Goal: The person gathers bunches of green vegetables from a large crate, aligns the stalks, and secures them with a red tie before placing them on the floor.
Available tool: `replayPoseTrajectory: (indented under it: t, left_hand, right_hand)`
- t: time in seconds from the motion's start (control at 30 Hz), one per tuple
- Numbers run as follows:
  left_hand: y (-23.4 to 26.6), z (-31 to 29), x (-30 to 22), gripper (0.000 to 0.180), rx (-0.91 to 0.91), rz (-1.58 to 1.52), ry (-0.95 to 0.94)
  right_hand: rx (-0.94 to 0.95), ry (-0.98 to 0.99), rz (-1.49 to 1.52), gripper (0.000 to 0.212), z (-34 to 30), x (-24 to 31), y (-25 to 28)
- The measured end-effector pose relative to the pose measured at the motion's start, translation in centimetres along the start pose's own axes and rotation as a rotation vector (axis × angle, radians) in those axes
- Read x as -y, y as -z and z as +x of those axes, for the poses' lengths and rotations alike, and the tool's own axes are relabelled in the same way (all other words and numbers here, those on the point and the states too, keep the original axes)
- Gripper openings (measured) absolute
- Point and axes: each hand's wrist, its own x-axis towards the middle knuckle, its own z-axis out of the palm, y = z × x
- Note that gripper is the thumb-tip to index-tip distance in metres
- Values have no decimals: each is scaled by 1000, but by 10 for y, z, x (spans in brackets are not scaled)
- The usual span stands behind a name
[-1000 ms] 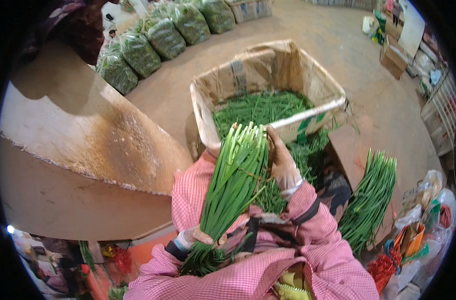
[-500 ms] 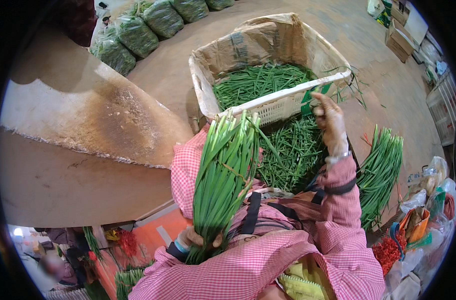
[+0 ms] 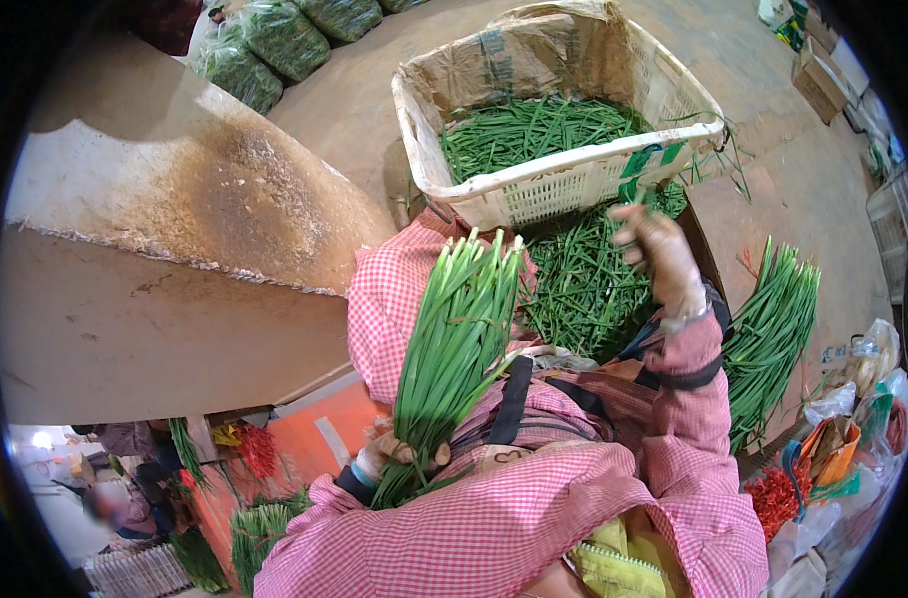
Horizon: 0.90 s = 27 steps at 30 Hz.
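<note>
My left hand [image 3: 399, 453] is closed round the leafy lower end of a thick bunch of garlic chives [image 3: 454, 344]. The bunch stands tilted over my lap, its pale cut ends upward. My right hand [image 3: 663, 261] is raised over loose green trimmings [image 3: 599, 284], in front of a white plastic crate [image 3: 534, 184]. Its fingers are drawn together and a little smeared; whatever is between them is too small to make out. Green leaf pieces [image 3: 539, 135] lie in the crate, which has a brown lining.
Another chive bunch [image 3: 773, 339] lies on cardboard to the right, by plastic bags and red ties [image 3: 778, 503]. A stained board [image 3: 225, 199] fills the left. More chives [image 3: 260, 538] lie on an orange surface [image 3: 314, 448]. Stuffed bags [image 3: 285, 40] stand behind; a person [image 3: 125, 503] is at lower left.
My view has shifted, so the crate sits higher and further right. My right hand has drawn back from the crate's rim toward me. The left hand keeps hold of the chives.
</note>
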Motion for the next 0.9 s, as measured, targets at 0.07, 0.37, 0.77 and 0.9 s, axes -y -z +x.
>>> replayPoseTrajectory:
  t: [0.07, 0.37, 0.77, 0.9]
  left_hand:
    - [-21, 7, -2, 61, -187, 137, 34]
    - [-60, 30, -18, 56, -312, 589, 304]
    - [-74, 25, -8, 79, -517, 802, 156]
    - [-59, 17, -6, 77, -576, 796, 115]
  right_hand:
    - [239, -72, -681, 45, -24, -10, -31]
    - [424, -152, -190, 20, -67, -59, -95]
    - [-327, 197, -54, 16, -1, -35, -2]
    - [175, 361, -588, 25, -53, -15, -59]
